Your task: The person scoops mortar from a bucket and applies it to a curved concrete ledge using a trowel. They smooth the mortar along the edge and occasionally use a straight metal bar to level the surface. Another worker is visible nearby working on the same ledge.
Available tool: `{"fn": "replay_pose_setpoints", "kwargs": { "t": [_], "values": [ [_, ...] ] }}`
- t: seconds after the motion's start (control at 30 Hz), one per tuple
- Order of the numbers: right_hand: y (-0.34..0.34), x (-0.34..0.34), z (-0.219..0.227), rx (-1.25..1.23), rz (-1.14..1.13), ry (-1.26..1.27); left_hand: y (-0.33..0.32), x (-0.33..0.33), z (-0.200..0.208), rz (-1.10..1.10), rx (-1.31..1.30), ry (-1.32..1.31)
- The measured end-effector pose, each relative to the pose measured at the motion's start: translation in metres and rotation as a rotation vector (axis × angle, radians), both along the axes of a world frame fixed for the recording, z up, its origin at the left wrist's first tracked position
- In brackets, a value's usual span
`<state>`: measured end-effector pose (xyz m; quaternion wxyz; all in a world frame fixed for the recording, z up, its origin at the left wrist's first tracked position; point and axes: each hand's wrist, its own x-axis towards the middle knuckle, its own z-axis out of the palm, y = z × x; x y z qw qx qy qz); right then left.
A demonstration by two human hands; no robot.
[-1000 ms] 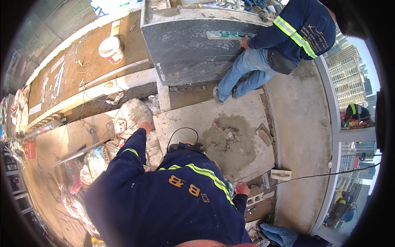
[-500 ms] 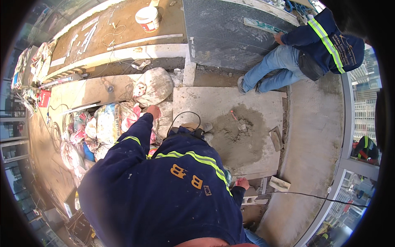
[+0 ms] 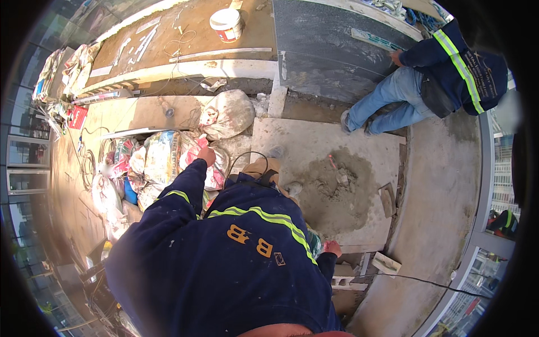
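My left hand (image 3: 207, 155) is held out beside the filled sacks (image 3: 163, 160), its fingers curled closed and nothing showing in them. My right hand (image 3: 332, 247) is low at my right side, closed, near the front edge of a pale board (image 3: 275, 126); its inner side is hidden. Something green and see-through shows between that hand and my jacket, but what it is I cannot tell. On the board lies a wet grey mortar heap (image 3: 339, 185) with a small red-tipped tool (image 3: 332, 162) in it. A flat float-like tool (image 3: 387, 200) lies at the board's right edge.
A co-worker (image 3: 418, 84) bends at a dark stone slab (image 3: 325, 48) at the back right. A white bucket (image 3: 225, 25) stands at the back. Another flat tool (image 3: 386, 263) and a black cable (image 3: 415, 282) lie right. A tied sack (image 3: 227, 114) is ahead left.
The view has shifted, so the surroundings sit farther right in it. My feet show more over the board. Both hands keep nearly the same pose; the co-worker stays at the slab.
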<state>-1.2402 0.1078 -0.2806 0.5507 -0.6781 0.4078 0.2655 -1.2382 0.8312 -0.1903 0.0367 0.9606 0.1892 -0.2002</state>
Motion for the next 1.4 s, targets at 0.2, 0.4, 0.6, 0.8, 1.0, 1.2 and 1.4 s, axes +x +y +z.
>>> {"fn": "replay_pose_setpoints", "kwargs": {
  "t": [0.2,0.4,0.6,0.8,1.0,1.2,1.4],
  "values": [
    [0.080,0.148,0.190,0.240,-0.252,-0.320,-0.015,0.008,0.034,0.386,-0.197,-0.096],
    [0.210,0.245,0.444,0.599,0.218,-1.103,0.021,0.003,0.007,0.488,-0.239,-0.169],
    [0.341,0.330,0.472,1.976,0.976,-0.999,0.066,0.031,-0.016,0.585,-0.371,-0.108],
    [0.430,0.388,0.163,0.188,0.759,-0.452,0.165,0.028,-0.052,0.821,-0.709,-0.181],
    [0.256,0.264,0.035,-0.422,1.135,0.320,0.194,0.035,-0.046,1.265,-0.974,-0.231],
    [0.272,0.218,0.055,0.049,0.060,0.301,0.231,0.034,-0.053,1.230,-1.020,-0.154],
    [0.318,0.273,0.036,-0.211,0.572,0.157,0.227,0.101,-0.049,1.078,-0.957,-0.244]
  ]
}}
